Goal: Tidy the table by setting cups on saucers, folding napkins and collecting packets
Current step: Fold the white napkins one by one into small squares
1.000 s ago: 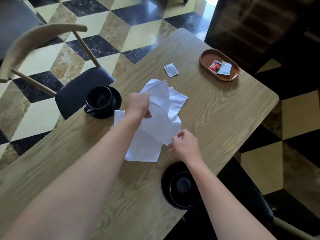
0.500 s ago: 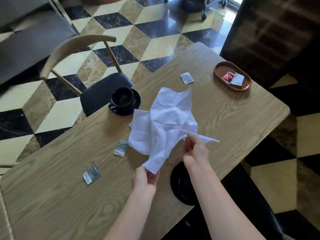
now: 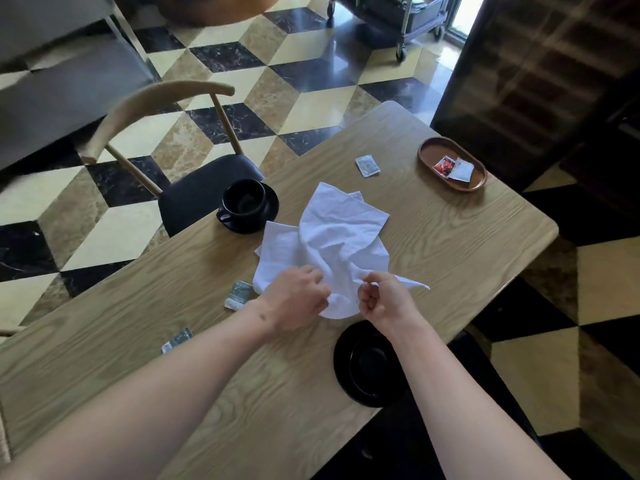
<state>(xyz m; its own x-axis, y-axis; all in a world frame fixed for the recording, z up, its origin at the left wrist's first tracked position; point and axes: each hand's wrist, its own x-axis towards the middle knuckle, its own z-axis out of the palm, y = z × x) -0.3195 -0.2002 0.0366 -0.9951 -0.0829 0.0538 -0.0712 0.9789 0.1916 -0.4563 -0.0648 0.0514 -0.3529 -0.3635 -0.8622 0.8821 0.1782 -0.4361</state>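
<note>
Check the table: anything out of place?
Yes. Three packets lie loose: white packet beyond the crumpled napkin, two grey packets on its left side. Only two packets sit in the wooden tray.

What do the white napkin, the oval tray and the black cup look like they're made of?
White napkin: probably woven cloth, matte; it drapes in soft creases. Oval tray: looks like wood with a smooth reddish-brown finish, though the grain is too faint to be sure. Black cup: likely glazed ceramic, judging by its glossy highlights.

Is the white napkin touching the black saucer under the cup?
Apart. The head view shows bare wood between the white napkin and the black saucer under the cup.
</note>
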